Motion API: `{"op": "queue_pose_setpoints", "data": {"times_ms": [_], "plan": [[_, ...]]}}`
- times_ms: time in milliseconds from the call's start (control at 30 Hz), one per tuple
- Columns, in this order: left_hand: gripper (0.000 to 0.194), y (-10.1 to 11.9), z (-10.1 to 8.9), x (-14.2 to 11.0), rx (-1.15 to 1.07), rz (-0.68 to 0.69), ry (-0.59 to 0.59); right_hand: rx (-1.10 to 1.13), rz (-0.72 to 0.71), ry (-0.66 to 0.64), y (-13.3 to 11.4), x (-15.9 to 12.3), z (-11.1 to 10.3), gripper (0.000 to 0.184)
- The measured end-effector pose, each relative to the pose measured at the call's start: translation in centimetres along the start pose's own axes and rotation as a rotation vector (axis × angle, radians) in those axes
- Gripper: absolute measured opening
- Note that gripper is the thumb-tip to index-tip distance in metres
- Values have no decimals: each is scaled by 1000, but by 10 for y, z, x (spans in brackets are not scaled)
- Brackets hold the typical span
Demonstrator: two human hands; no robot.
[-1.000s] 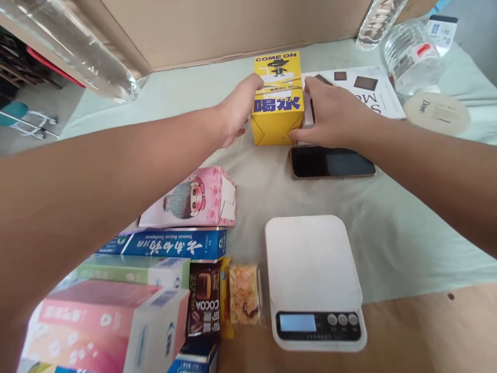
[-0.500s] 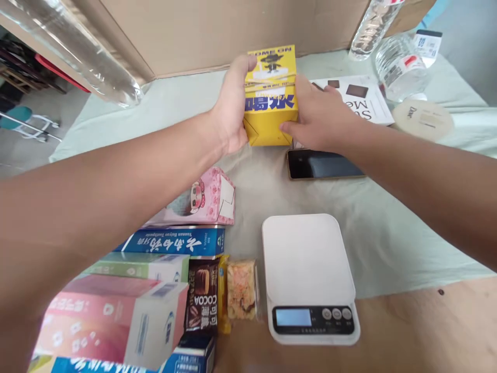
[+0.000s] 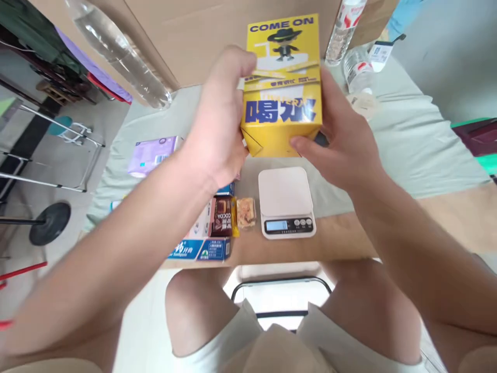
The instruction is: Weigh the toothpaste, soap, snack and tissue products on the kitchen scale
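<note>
A yellow package (image 3: pixel 282 85) with "COME ON" and a hatted cartoon figure on it is held up between my two hands, its folded end facing me. My left hand (image 3: pixel 219 114) grips its left side, thumb near the upper corner. On the other side, my right hand (image 3: pixel 345 132) holds it, thumb on the lower folded end and the other fingers partly hidden behind. Below the package, a white kitchen scale (image 3: pixel 285 191) with a lit display lies on the table, nothing on its plate. Left of the scale are a wrapped snack (image 3: pixel 246 213) and a brown cocoa packet (image 3: pixel 222 216).
Blue toothpaste boxes (image 3: pixel 202 249) lie near the front edge, partly behind my left forearm. A purple pack (image 3: pixel 152 155) sits farther left. Water bottles (image 3: pixel 124 57) stand at the back left and back right, by a cardboard panel (image 3: pixel 194 31). My knees are under the table edge.
Both hands have brought the yellow package up and closer to me, still gripping it. The view has pulled back, so the scale looks smaller and my legs show.
</note>
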State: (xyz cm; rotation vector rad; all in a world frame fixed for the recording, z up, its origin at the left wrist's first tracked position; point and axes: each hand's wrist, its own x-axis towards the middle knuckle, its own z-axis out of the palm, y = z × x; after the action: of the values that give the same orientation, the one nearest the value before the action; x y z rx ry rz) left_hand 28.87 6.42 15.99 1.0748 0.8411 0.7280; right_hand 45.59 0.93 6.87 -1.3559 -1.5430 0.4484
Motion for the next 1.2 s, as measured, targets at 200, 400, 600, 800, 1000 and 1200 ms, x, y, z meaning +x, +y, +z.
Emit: {"op": "queue_pose_setpoints", "data": {"times_ms": [200, 400, 600, 800, 1000, 1200], "plan": [[46, -55, 23, -70, -110, -59, -107, 148, 32, 41, 9, -107, 1, 91], [46, -100, 15, -68, -74, -125, -1, 174, 148, -105, 34, -133, 3, 91], [51, -124, 7, -54, -51, -147, 7, 170, 174, -95, 41, -139, 3, 93], [62, -137, -34, -47, 31, -20, -39, 356, 197, -15, 49, -145, 6, 81], [34, -154, -55, -74, 130, 414, 267, 239, 317, 489, 54, -150, 15, 46], [42, -169, -59, -75, 263, 495, 253, 145, 287, 559, 56, -144, 27, 43]]}}
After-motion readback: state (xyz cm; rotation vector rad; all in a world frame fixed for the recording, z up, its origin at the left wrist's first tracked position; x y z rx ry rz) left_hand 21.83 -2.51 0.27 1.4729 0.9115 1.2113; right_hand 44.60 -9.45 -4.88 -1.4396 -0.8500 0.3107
